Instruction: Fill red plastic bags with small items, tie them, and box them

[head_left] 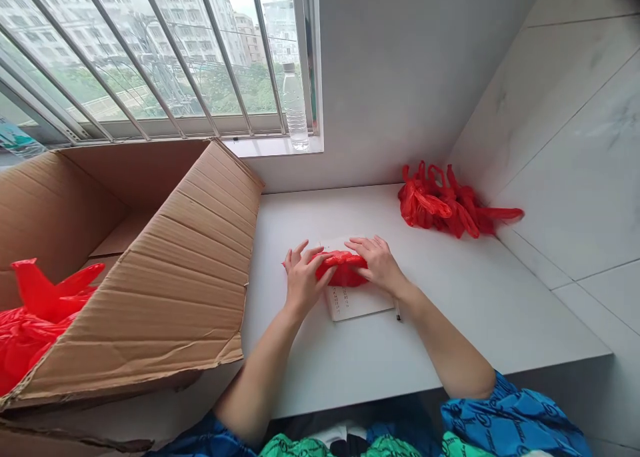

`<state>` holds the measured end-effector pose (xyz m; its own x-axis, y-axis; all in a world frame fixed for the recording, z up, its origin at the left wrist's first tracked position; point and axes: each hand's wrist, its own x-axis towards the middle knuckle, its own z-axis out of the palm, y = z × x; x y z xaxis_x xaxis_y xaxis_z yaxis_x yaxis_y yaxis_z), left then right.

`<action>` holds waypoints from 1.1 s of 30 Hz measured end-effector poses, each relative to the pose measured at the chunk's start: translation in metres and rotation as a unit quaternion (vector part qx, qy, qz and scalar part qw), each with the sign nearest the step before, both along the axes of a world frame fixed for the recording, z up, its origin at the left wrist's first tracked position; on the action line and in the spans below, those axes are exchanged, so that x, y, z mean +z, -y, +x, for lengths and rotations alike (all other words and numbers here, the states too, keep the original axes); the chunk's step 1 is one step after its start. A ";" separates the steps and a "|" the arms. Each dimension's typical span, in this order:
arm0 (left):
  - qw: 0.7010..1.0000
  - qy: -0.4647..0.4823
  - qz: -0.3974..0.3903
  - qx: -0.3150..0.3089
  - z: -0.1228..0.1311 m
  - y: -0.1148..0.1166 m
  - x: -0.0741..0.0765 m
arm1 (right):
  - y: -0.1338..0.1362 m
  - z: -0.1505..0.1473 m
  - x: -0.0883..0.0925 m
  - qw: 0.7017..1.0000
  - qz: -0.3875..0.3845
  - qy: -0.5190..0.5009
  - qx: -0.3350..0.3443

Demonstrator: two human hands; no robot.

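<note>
At the left of the frame a large cardboard box [190, 277] lies tipped open on its side. Loose red bags [35, 324] are bunched in its lower left corner, and the rest of its inside looks bare. A clear bottle [295, 107] stands on the window sill at upper centre.

At mid-frame, on the white bench [475, 297], the person's left hand [303, 280] and right hand [377, 264] press a single red bag [343, 267] into a small, tight bundle. Each grip is narrow and holds one end of the bag, with the fingers laid over the top. The bundle rests on a sheet of paper [357, 302] bearing lines of small marks, too fine to read. A pen [398, 312] lies just beside the sheet's right edge.

Towards the upper right, against the tiled wall, sits a pile of bundled bags [445, 204], their handles sticking up.

By the look of it the work is partly done. Several bags are bundled and set aside, one is in hand, and a loose heap remains in the box.
</note>
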<state>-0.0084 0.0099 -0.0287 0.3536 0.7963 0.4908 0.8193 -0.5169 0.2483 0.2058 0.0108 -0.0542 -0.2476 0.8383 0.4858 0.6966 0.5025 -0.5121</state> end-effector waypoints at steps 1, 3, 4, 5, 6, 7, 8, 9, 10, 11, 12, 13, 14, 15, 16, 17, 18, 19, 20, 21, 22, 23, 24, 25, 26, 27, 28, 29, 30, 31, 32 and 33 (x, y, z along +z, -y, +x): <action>1.000 0.000 0.005 0.004 0.000 0.000 -0.001 | 0.002 0.000 0.000 1.000 0.004 0.007 -0.010; 1.000 -0.004 0.000 -0.007 0.001 -0.002 -0.003 | 0.005 -0.003 0.000 1.000 0.013 0.008 -0.005; 1.000 -0.012 -0.011 -0.019 0.001 -0.004 -0.005 | 0.006 -0.006 -0.002 1.000 0.012 0.011 0.002; 0.999 -0.021 -0.027 -0.030 0.002 -0.005 -0.007 | 0.006 -0.010 -0.004 1.000 0.005 0.018 0.007; 0.998 -0.031 -0.047 -0.037 0.002 -0.007 -0.011 | 0.006 -0.014 -0.008 1.000 -0.008 0.028 0.010; 0.996 -0.039 -0.068 -0.040 0.003 -0.009 -0.016 | 0.005 -0.018 -0.013 0.999 -0.024 0.040 0.010; 0.994 -0.046 -0.088 -0.039 0.003 -0.011 -0.020 | 0.004 -0.022 -0.019 0.998 -0.039 0.052 0.005; 0.993 -0.049 -0.103 -0.035 0.003 -0.013 -0.025 | 0.002 -0.025 -0.024 0.997 -0.050 0.062 -0.003; 0.992 -0.050 -0.113 -0.031 0.004 -0.015 -0.030 | 0.001 -0.028 -0.028 0.996 -0.056 0.070 -0.010; 0.991 -0.050 -0.119 -0.028 0.004 -0.016 -0.033 | 0.000 -0.030 -0.032 0.995 -0.057 0.079 -0.017; 0.991 -0.050 -0.121 -0.025 0.004 -0.018 -0.036 | -0.001 -0.031 -0.035 0.994 -0.055 0.086 -0.024; 0.991 -0.051 -0.120 -0.021 0.005 -0.018 -0.038 | -0.002 -0.032 -0.036 0.994 -0.053 0.093 -0.030; 0.991 -0.053 -0.119 -0.018 0.006 -0.019 -0.039 | -0.003 -0.033 -0.037 0.993 -0.051 0.098 -0.035; 0.991 -0.056 -0.118 -0.014 0.007 -0.019 -0.039 | -0.003 -0.033 -0.037 0.993 -0.051 0.102 -0.038; 0.991 -0.059 -0.118 -0.010 0.007 -0.019 -0.039 | -0.003 -0.033 -0.037 0.992 -0.052 0.104 -0.040; 0.991 -0.062 -0.117 -0.006 0.008 -0.018 -0.039 | -0.003 -0.034 -0.037 0.992 -0.054 0.105 -0.040; 0.991 -0.065 -0.118 -0.003 0.009 -0.018 -0.038 | -0.003 -0.034 -0.036 0.992 -0.057 0.105 -0.039; 0.991 -0.068 -0.119 -0.001 0.009 -0.017 -0.038 | -0.002 -0.034 -0.036 0.992 -0.059 0.104 -0.038; 0.990 -0.070 -0.120 0.001 0.010 -0.017 -0.037 | -0.002 -0.034 -0.036 0.992 -0.061 0.103 -0.038; 0.990 -0.072 -0.121 0.002 0.010 -0.016 -0.037 | -0.002 -0.033 -0.036 0.992 -0.063 0.102 -0.037; 0.990 -0.074 -0.122 0.003 0.010 -0.016 -0.037 | -0.002 -0.033 -0.036 0.992 -0.063 0.102 -0.038; 0.990 -0.075 -0.123 0.004 0.011 -0.015 -0.036 | -0.002 -0.033 -0.036 0.992 -0.063 0.102 -0.038; 0.989 -0.076 -0.124 0.005 0.011 -0.015 -0.036 | -0.002 -0.033 -0.036 0.992 -0.063 0.102 -0.038; 0.989 -0.076 -0.124 0.006 0.011 -0.015 -0.036 | -0.002 -0.033 -0.037 0.992 -0.063 0.103 -0.039; 0.989 -0.077 -0.125 0.007 0.011 -0.015 -0.036 | -0.002 -0.033 -0.036 0.992 -0.064 0.103 -0.039; 0.989 -0.077 -0.124 0.008 0.011 -0.015 -0.036 | -0.002 -0.033 -0.036 0.992 -0.065 0.105 -0.039; 0.989 -0.077 -0.124 0.008 0.011 -0.015 -0.037 | -0.002 -0.033 -0.036 0.991 -0.067 0.106 -0.039; 0.989 -0.077 -0.123 0.008 0.011 -0.015 -0.037 | -0.002 -0.033 -0.036 0.991 -0.068 0.107 -0.038; 0.989 -0.078 -0.123 0.009 0.011 -0.016 -0.037 | -0.002 -0.033 -0.036 0.991 -0.069 0.109 -0.038; 0.989 -0.079 -0.122 0.009 0.011 -0.016 -0.037 | -0.002 -0.033 -0.036 0.991 -0.070 0.109 -0.037; 0.989 -0.080 -0.122 0.010 0.011 -0.016 -0.037 | -0.002 -0.033 -0.035 0.991 -0.071 0.110 -0.036; 0.990 -0.080 -0.120 0.010 0.011 -0.016 -0.037 | -0.002 -0.033 -0.035 0.991 -0.072 0.109 -0.035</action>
<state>0.0026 0.0259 -0.0659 0.3950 0.8905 0.2258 0.8669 -0.4427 0.2290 0.1727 0.0128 -0.0890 -0.2725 0.9137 0.3015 0.8294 0.3819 -0.4078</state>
